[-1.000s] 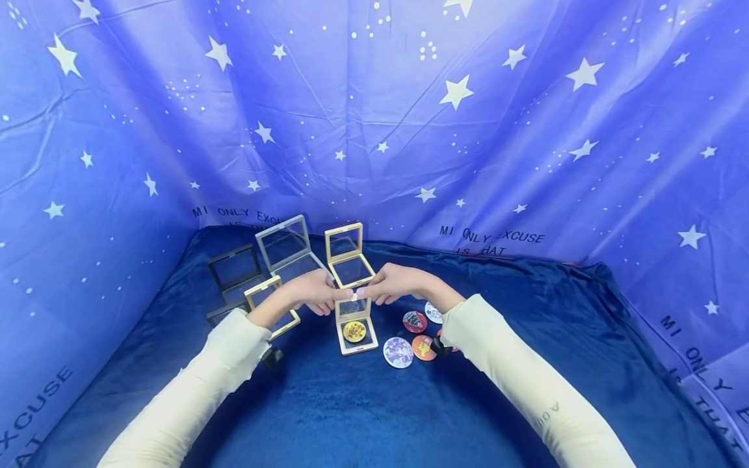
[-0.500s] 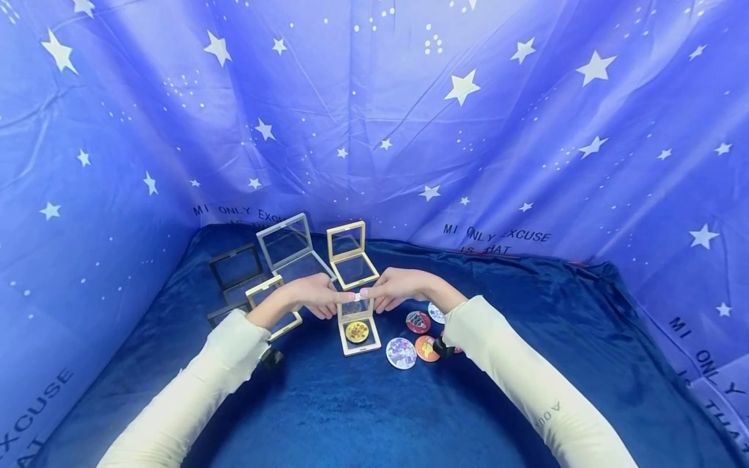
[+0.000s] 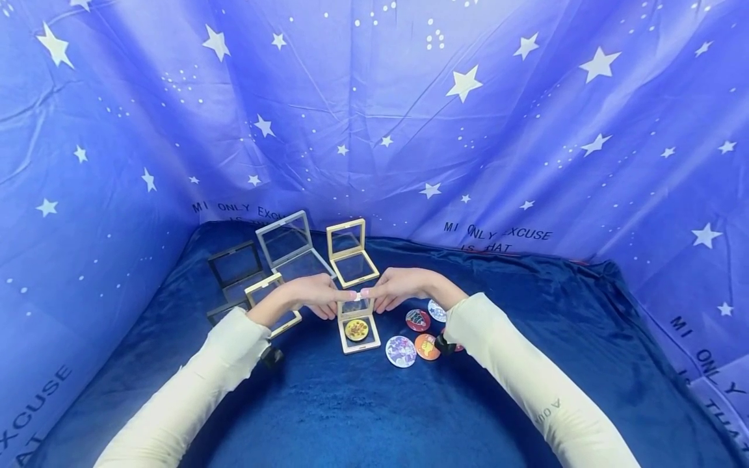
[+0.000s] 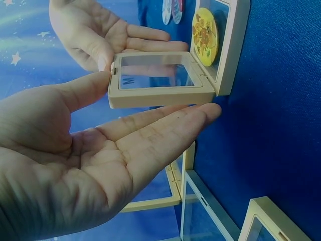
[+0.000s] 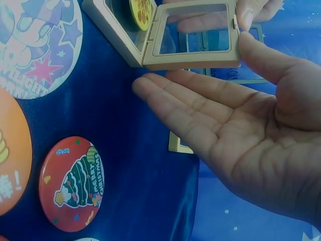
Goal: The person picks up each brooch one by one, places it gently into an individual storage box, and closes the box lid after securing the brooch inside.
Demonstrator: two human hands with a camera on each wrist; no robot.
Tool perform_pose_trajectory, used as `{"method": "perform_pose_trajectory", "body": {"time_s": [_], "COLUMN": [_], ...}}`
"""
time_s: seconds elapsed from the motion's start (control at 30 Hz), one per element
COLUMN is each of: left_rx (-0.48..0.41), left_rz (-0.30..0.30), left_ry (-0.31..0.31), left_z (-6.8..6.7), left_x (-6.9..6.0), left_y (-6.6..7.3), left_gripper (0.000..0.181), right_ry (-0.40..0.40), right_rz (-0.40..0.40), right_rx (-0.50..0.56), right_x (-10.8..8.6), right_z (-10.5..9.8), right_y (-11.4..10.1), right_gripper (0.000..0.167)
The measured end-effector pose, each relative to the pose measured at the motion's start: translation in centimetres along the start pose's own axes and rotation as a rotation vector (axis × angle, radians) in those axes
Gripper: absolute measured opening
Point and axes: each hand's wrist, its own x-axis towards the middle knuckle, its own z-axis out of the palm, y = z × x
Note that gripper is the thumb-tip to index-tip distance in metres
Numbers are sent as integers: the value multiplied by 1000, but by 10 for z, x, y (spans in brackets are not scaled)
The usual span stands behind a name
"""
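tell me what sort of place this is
Probably a makeshift filming nook: a star-printed blue curtain hangs at the back and sides of a surface spread with dark blue cloth, where open hinged frames and round badges are set out.

passage: near cloth (image 3: 339,416) | obstacles: frames (image 3: 263,283) left, badges (image 3: 418,320) right, gold case (image 3: 347,253) beyond hands (image 3: 318,296) (image 3: 404,286)

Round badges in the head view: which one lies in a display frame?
The yellow sunflower badge, in the open cream display frame; the other visible badges lie on the blue cloth.
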Motion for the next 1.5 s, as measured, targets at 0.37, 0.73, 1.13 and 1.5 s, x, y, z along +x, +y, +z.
{"method": "perform_pose_trajectory", "body": {"time_s": [0.37,0.73,1.13,1.5], "left_rx": [28,100,178,312], "left_rz": [26,74,145,141], "left_ry": [-68,-102,-15,86], "left_z": [-5,-2,8,15], "left_x": [0,-2,-5,-2], "left_y": [-2,-3,2,2], "left_gripper": [56,42,47,59], "right_ry": [-94,-150,-87,37], "right_rz": [-31,-106,-113,-136], "right_rx": [-50,-194,-231,-171], "right_x": [-2,2,-1,-6], "right_z": [-2,1,11,24], "right_y": [-2,6,2,1], "right_gripper": [46,49,64,66]}}
